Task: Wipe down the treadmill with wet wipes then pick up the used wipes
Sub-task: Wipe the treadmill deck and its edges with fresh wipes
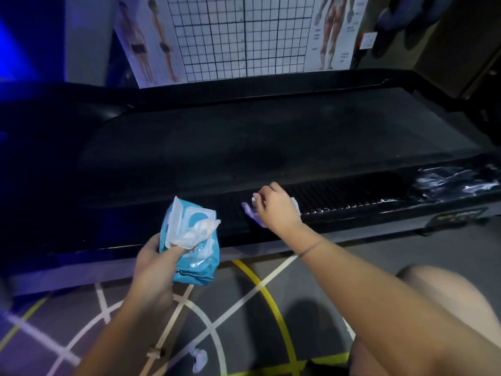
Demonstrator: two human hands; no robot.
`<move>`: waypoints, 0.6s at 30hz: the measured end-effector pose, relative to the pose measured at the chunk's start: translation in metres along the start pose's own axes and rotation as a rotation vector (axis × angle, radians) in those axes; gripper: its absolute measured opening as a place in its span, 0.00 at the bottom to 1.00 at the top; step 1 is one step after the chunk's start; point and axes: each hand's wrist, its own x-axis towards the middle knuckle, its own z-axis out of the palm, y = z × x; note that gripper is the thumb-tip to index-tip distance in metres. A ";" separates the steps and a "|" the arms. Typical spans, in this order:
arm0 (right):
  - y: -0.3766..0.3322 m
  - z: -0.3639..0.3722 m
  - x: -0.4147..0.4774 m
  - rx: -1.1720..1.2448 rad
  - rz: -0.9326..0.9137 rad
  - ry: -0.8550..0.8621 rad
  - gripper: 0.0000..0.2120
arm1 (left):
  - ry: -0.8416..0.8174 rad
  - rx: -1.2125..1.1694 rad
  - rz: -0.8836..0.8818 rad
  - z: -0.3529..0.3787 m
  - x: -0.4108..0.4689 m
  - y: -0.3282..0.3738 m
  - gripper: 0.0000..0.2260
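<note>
The black treadmill [244, 142] lies across the view, its belt dark and its ribbed near side rail [347, 194] catching light. My right hand [273, 207] presses a white wet wipe [250, 210] onto that rail, fingers curled over it. My left hand [154, 264] grips a blue pack of wet wipes [195, 256] just in front of the rail; its flip lid stands up and a white wipe [199, 232] sticks out of the slot. A crumpled used wipe [199, 360] lies on the floor near me.
Grey floor with white and yellow lines [260, 283] runs under my arms. A posture grid chart [238, 36] leans on the wall behind the treadmill. Crinkled clear plastic [458, 180] covers the rail's right end. My bare knee [444, 297] is at lower right.
</note>
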 end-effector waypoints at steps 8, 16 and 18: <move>0.047 0.027 -0.041 -0.259 -0.138 -0.314 0.37 | 0.005 0.017 0.002 -0.003 0.000 -0.003 0.15; 0.109 -0.016 -0.047 -0.331 0.018 -0.246 0.43 | -0.055 0.035 -0.019 0.001 0.000 -0.002 0.16; 0.093 -0.010 -0.041 -0.322 0.110 -0.246 0.39 | -0.054 0.014 -0.017 0.007 -0.002 -0.002 0.14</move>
